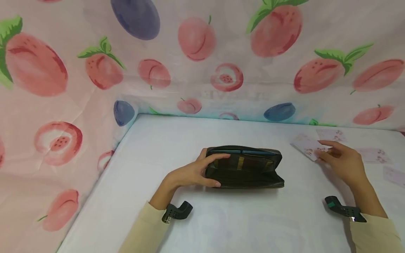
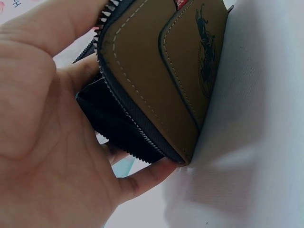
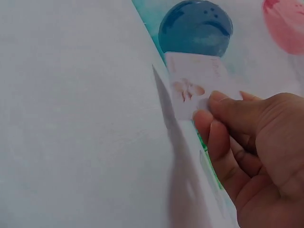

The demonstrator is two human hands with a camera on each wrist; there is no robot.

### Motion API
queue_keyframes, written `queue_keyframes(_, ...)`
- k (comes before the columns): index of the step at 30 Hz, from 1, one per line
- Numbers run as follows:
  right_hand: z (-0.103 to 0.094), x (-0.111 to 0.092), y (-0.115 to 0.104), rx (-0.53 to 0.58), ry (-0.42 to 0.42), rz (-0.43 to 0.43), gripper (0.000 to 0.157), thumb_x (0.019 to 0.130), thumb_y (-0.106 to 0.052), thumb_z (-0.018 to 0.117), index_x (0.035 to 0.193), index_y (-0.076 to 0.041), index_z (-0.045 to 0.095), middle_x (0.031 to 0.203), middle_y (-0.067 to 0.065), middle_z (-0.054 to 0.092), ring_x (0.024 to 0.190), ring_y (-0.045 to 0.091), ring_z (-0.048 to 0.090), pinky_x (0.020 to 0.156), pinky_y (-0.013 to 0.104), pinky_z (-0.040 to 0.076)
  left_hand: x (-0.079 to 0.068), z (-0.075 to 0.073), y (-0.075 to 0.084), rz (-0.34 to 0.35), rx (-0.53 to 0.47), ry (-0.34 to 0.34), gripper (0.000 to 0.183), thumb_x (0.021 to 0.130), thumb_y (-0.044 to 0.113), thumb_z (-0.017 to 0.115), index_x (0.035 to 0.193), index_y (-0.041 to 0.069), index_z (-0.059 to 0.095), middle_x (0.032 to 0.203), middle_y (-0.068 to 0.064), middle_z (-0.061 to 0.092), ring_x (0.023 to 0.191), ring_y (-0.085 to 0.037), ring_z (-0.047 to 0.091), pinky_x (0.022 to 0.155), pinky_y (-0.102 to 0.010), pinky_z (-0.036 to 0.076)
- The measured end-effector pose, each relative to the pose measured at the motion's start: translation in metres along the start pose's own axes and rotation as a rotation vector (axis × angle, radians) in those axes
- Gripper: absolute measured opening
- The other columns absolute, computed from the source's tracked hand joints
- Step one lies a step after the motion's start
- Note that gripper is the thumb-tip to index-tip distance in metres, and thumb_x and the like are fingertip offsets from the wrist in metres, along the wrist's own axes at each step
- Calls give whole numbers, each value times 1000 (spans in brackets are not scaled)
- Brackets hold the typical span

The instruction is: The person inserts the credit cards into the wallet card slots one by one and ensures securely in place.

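Note:
A dark zip-around wallet [image 1: 243, 182] stands unzipped on the white table, its mouth spread toward me and card slots showing inside. My left hand [image 1: 191, 172] grips its left end, thumb on the near edge and a finger reaching over the far side. The left wrist view shows the wallet's brown outer face [image 2: 147, 71] with pale stitching, a dark printed figure and a zipper along the rim. Out to the right, my right hand [image 1: 346, 163] pinches a pale card [image 1: 305, 144] by one corner. Small reddish-brown pictures mark the card's face [image 3: 190, 90], raised over the table.
More pale printed cards lie at the right: one card [image 1: 329, 134] behind the right hand, another card [image 1: 376, 155] beside it, a third card [image 1: 394, 175] near the frame's edge. A fruit-patterned cloth [image 1: 171, 45] hangs along the table's back and left.

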State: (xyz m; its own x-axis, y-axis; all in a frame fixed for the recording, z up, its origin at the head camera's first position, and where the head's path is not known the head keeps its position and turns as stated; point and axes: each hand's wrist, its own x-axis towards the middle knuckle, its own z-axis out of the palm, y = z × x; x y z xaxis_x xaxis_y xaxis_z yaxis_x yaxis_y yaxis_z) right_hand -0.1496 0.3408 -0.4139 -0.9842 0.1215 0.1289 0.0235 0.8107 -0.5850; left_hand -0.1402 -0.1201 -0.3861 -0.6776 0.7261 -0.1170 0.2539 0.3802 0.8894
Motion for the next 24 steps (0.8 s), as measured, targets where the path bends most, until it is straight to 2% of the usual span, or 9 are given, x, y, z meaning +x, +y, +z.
queue_keyframes(3,-6,-6,-1,37,3,3,52,90,-44,64,131,-11,59,78,7,71,72,-12,51,62,27,36,1,2,0,-1,-1,-1,77,83,31,75,144,47,31,155,-9,-11,140,-24,8,103,-52,27)
queue_keyframes(4,-8,-8,-2,52,-1,-3,52,90,-43,64,131,-11,59,78,7,71,72,-13,52,62,25,36,1,2,0,-5,0,0,77,83,31,75,144,47,31,155,-10,-12,141,-24,7,103,-52,27)
queue_keyframes(8,-15,-14,-10,116,-34,-27,49,92,-37,63,133,-11,58,81,4,72,74,-9,59,63,18,37,1,2,0,-8,9,-1,78,83,32,76,144,47,30,155,-11,-14,141,-25,6,103,-53,26)
queue_keyframes(14,-23,-22,-31,176,-98,-66,47,97,-30,58,138,-8,52,86,4,72,78,7,68,66,8,42,0,2,-1,-9,11,-2,77,83,33,75,144,49,30,155,-11,-15,141,-26,5,103,-54,26)
queue_keyframes(18,-25,-27,-47,169,-71,-130,43,96,-24,59,136,-7,54,84,3,72,75,4,67,66,7,43,0,1,-1,-4,12,-6,77,84,33,75,144,49,29,155,-10,-14,141,-26,6,103,-54,27)
queue_keyframes(24,-28,-34,-64,211,-5,-235,37,93,-9,63,129,-6,60,80,0,71,71,0,63,69,7,42,1,-1,-1,23,32,1,78,83,31,75,145,46,30,148,-6,5,133,-24,20,101,-48,30)
